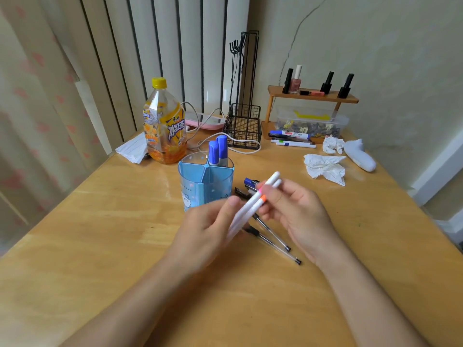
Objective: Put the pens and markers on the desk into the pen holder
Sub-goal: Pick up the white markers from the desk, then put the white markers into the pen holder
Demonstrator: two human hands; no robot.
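Pens and markers are what I am gathering, and right now I have two white markers (pixel 253 204) held together between both hands, just in front of and to the right of the blue pen holder (pixel 205 181). My left hand (pixel 213 229) pinches their lower ends, thumb on top and fingers underneath; my right hand (pixel 290 209) closes its fingertips around them near the pink and orange bands, so both hands are grasping the same pair. The capped tips point up and away from me, past the holder's right edge.

To do this step well, I judge I should square the two barrels so their ends sit even, then let one hand take the whole pair. The holder is split into compartments; the far one already has two blue-capped markers (pixel 217 152) standing in it, while the near compartments look empty. I would tip the pair upright over a near compartment and lower it in end first, rather than dropping it from a slant, since the holder looks light and a sideways knock against its rim could tip it.

On the desk (pixel 100 246) under my hands lie two clear ballpoint pens (pixel 275 242), and just beside the holder's right side a blue-capped marker (pixel 250 182) with a black pen (pixel 241 192) near it. More markers (pixel 290 139) lie at the back, in front of the wooden shelf (pixel 313 96). Those come afterwards.
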